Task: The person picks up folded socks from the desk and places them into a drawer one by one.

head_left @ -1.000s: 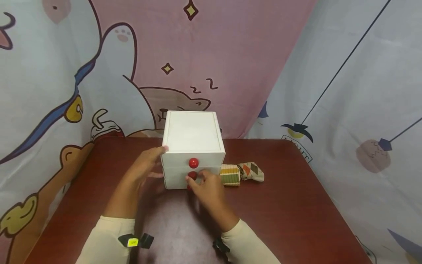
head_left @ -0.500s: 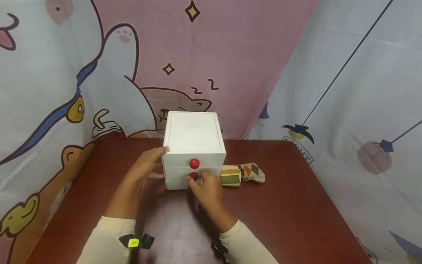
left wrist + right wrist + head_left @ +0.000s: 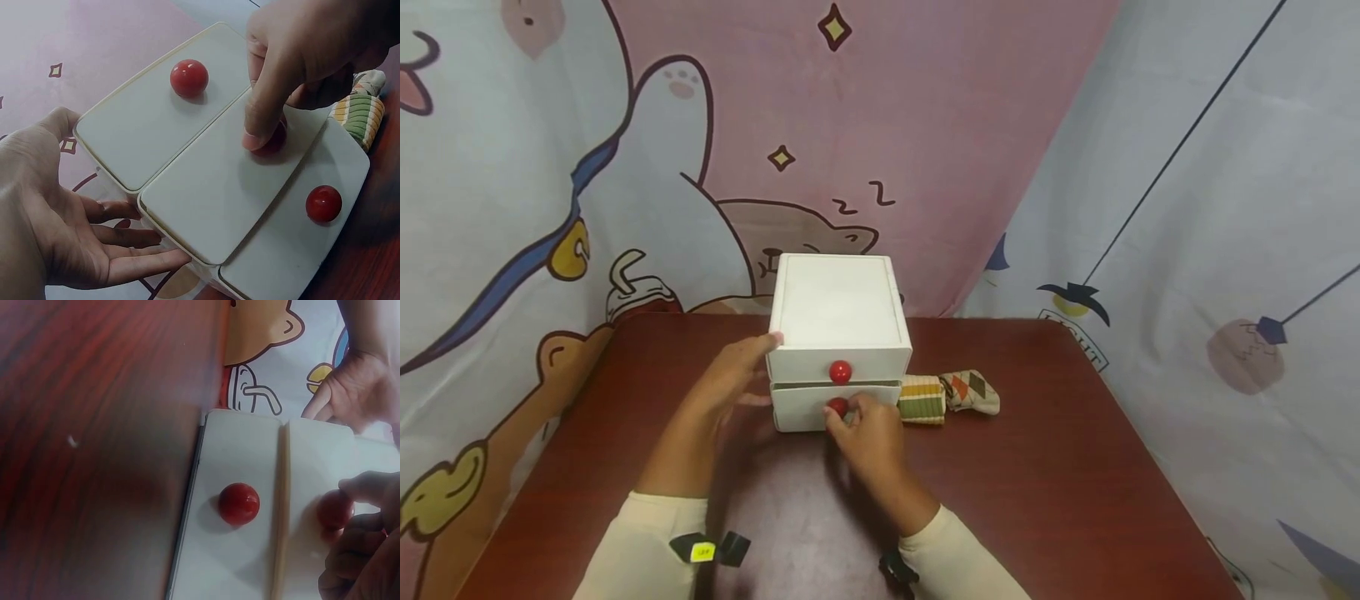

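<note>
A small white drawer unit (image 3: 842, 300) with three drawers and round red knobs stands on the table. Its middle drawer (image 3: 194, 194) juts out a little past the top and bottom ones. My right hand (image 3: 874, 437) pinches the red knob (image 3: 334, 509) of that drawer between thumb and fingers. My left hand (image 3: 730, 375) lies against the unit's left side, thumb at the upper front edge and the other fingers lower, stretched out along the side. In the left wrist view the top knob (image 3: 189, 78) and bottom knob (image 3: 324, 204) are both untouched.
Just right of the unit lie a rolled striped sock (image 3: 922, 400) in green and yellow and an argyle sock (image 3: 972, 392). The dark red table (image 3: 1037, 483) runs back to a cartoon-print cloth (image 3: 940, 125) hanging behind and at the sides.
The middle drawer has come slightly toward me, with a thin gap now showing above it. My right hand has moved with its knob; the left hand keeps its place.
</note>
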`<state>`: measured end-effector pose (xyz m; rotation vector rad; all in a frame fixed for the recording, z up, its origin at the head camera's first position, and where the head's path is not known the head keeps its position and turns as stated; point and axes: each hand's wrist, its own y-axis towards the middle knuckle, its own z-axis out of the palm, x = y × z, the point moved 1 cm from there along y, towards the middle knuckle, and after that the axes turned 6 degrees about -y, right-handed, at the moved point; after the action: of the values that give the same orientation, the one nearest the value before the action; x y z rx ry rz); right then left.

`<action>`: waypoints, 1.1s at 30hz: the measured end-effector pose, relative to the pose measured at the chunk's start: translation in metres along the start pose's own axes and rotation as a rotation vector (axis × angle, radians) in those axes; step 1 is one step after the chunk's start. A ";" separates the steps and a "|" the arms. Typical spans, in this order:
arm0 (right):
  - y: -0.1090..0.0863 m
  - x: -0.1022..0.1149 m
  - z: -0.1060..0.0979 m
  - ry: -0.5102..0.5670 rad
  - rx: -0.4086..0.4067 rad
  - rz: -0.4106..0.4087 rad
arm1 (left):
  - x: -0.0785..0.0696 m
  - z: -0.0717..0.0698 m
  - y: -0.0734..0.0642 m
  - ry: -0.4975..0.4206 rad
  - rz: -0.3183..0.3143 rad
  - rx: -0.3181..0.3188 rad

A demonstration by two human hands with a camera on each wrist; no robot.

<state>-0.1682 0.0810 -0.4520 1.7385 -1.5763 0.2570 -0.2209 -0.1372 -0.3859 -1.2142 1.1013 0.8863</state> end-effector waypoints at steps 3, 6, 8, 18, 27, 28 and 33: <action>-0.003 0.001 -0.001 0.007 -0.002 -0.003 | 0.000 0.000 0.001 0.003 -0.004 -0.006; -0.005 0.002 -0.002 0.018 0.003 0.007 | 0.001 0.000 0.001 0.007 -0.003 -0.006; -0.007 0.003 -0.003 0.018 0.006 0.014 | 0.002 0.000 0.002 0.007 0.002 -0.005; -0.019 0.007 -0.015 0.026 0.032 0.005 | 0.000 0.002 -0.001 -0.010 0.003 0.001; -0.031 0.007 -0.028 0.012 0.075 -0.050 | -0.001 0.001 -0.003 0.004 0.017 0.014; -0.032 0.008 -0.029 0.012 0.080 -0.061 | -0.001 0.001 -0.003 0.007 0.018 0.014; -0.039 0.010 -0.034 0.006 0.099 -0.086 | -0.001 0.001 -0.003 0.008 0.012 0.008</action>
<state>-0.1185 0.0934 -0.4378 1.8748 -1.5032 0.3016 -0.2186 -0.1366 -0.3841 -1.2066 1.1188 0.8864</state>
